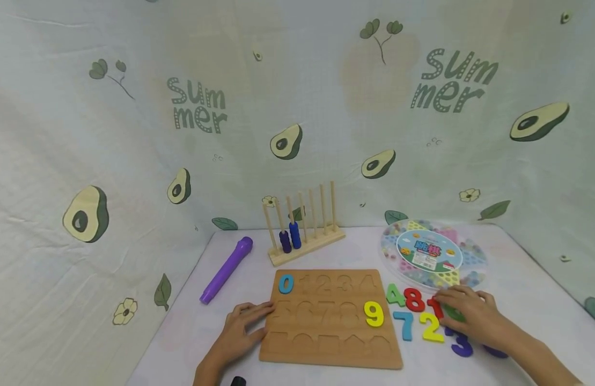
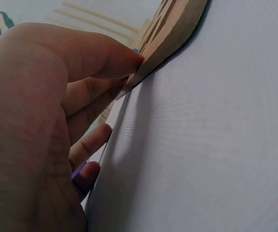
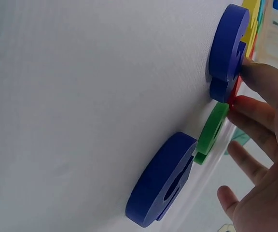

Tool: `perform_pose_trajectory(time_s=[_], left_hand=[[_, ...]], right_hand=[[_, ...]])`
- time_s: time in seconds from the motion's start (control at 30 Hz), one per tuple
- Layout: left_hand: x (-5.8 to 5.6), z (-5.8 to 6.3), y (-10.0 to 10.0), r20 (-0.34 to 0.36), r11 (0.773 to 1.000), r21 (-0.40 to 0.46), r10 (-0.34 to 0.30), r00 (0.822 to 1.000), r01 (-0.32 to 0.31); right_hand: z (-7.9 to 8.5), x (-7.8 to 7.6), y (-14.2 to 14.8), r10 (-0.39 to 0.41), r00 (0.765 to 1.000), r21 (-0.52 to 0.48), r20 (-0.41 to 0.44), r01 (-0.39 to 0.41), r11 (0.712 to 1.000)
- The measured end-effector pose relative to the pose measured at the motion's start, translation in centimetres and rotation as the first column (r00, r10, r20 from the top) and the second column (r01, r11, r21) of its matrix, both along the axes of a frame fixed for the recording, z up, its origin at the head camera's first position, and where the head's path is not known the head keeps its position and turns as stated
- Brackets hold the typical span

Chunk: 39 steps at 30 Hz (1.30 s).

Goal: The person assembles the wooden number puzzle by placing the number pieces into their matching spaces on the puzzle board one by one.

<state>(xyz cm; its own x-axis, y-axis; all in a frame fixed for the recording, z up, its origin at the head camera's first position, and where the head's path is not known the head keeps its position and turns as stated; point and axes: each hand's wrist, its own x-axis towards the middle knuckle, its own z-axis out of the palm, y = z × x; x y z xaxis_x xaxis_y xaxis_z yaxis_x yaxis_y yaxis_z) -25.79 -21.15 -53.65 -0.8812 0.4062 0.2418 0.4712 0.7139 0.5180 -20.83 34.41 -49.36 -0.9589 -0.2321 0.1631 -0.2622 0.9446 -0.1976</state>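
A wooden number puzzle board (image 1: 328, 323) lies on the table, with a blue 0 (image 1: 286, 284) and a yellow 9 (image 1: 374, 314) in its recesses. My left hand (image 1: 239, 331) touches the board's left edge with thumb and fingertips, the other fingers loosely spread. Right of the board, my right hand (image 1: 476, 316) pinches a red number 1 (image 1: 435, 308) between thumb and forefinger. Below that thumb lies a purple 3 (image 3: 228, 43). A green piece (image 3: 211, 129) and a dark blue piece (image 3: 163, 181) lie near the hand, partly covered by it in the head view.
Around the right hand lie a green 4 (image 1: 395, 295), red 8 (image 1: 414, 299), blue 7 (image 1: 404, 326) and yellow 2 (image 1: 431, 327). Behind stand a pegged wooden rack (image 1: 309, 246) with blue beads and a round game box (image 1: 430, 252). A purple tube (image 1: 226, 271) lies left.
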Motion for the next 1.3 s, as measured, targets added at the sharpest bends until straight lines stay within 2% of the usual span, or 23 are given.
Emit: perform_pose_trajectory(time_s=[0.37,0.6,0.83,1.1,1.3], left_hand=[[0.2,0.0,0.0,-0.011,1.0,0.011,-0.005,1.0,0.005],[0.3,-0.3,0.0,-0.029,1.0,-0.001,-0.016,0.999,0.016],[0.3,0.1,0.1,-0.07,1.0,0.016,-0.017,0.997,0.018],[0.2,0.0,0.0,-0.011,1.0,-0.001,-0.014,1.0,0.014],[0.3,0.0,-0.1,-0.011,1.0,-0.012,-0.011,1.0,0.011]], right_hand=[[0.3,-0.4,-0.3,-0.023,0.999,-0.102,0.046,0.027,0.994],[0.4,-0.5,-0.2,-0.028,1.0,-0.071,0.003,0.028,0.997],[1.7,-0.6,-0.5,0.002,0.999,-0.061,-0.043,-0.004,0.998],[2.7,-0.4,-2.0,0.026,0.998,-0.065,-0.063,-0.03,0.997],[3.5,-0.3,-3.5,0.063,0.995,-0.083,-0.08,-0.069,0.994]])
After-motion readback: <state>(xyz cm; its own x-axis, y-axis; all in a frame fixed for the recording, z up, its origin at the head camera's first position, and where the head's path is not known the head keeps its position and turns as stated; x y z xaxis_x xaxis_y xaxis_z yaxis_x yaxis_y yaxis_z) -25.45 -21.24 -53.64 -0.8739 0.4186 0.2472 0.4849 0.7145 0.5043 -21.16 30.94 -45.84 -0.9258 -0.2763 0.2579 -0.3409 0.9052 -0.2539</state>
